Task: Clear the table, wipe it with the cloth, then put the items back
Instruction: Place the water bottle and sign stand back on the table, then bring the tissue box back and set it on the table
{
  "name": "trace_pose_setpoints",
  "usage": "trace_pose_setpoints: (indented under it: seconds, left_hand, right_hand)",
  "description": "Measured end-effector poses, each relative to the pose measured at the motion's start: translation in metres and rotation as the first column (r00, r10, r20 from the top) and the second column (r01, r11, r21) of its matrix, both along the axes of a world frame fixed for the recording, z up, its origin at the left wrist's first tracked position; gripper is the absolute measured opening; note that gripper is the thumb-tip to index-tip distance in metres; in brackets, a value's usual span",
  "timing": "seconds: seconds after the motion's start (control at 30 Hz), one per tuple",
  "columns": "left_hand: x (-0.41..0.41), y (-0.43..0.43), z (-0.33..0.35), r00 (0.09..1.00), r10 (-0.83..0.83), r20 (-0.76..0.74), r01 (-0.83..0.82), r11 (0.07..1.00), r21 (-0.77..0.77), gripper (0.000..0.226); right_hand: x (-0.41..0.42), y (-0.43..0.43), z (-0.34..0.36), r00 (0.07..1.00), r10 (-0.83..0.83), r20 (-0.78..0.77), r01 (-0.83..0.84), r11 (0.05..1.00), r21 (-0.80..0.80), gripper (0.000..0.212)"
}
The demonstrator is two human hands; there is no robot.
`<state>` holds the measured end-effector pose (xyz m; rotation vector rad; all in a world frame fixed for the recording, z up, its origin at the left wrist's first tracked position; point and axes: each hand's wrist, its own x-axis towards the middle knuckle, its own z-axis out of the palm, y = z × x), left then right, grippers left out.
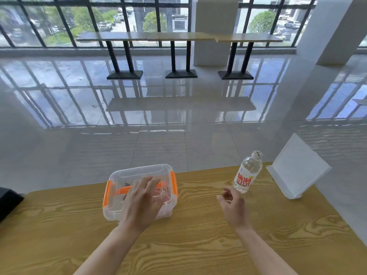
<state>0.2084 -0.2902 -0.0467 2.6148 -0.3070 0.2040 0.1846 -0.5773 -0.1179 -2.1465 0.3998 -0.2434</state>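
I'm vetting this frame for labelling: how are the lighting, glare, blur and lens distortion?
Head view: daylight from the windows backlights the room; window reflections glare on the glossy floor; wide-angle lens slants the window bars near the edges; left hand over the clear box and right hand by the bottle look slightly soft.

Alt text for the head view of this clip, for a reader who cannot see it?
A person's left hand rests on a clear lidded box with orange latches on a wooden table, while the right hand hangs loosely curled beside a water bottle. A white stand sits at the table's right edge.
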Motion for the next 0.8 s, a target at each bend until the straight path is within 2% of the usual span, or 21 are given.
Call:
trace_pose_setpoints:
  seconds: [0.17, 0.33, 0.8]
  left_hand:
    - [-0.02, 0.037, 0.008, 0.996, 0.093, -0.017, -0.09, 0.99, 0.107, 0.062]
    - [-0.044, 0.08, 0.02, 0.979, 0.197, -0.052, -0.189, 0.973, 0.133, 0.07]
    - [-0.106, 0.271, 0.057, 0.89, 0.455, -0.01, -0.442, 0.869, 0.224, 0.073]
  right_hand:
    - [0.006, 0.064, 0.05, 0.978, 0.205, 0.047, -0.204, 0.978, -0.029, 0.04]
    - [0.007, 0.122, 0.09, 0.934, 0.346, 0.086, -0.331, 0.931, -0.154, 0.04]
    - [0.003, 0.33, 0.134, 0.75, 0.661, -0.018, -0.605, 0.676, -0.421, 0.052]
